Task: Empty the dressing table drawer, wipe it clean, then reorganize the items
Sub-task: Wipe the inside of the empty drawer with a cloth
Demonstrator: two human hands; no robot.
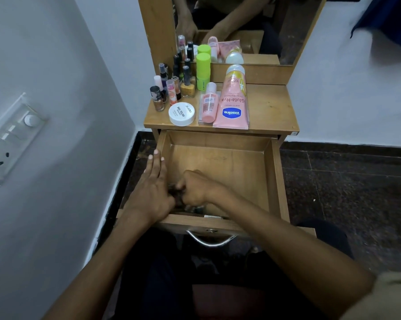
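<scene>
On the tabletop (267,105) at twelve o'clock I count one pink Vaseline tube (233,102), one small pink bottle (209,102), one white nail-polish tub (181,113), one green-capped bottle (203,71) and a cluster of nail-polish bottles (171,86) too crowded to count. The mirror (238,26) stands behind them. The open wooden drawer (272,176) sits at centre, its floor mostly bare. At its seven o'clock corner my right hand (193,189) is curled around something small and dark that I cannot identify. My left hand (152,190), fingers straight, lies flat on the left wall and blocks that corner.
</scene>
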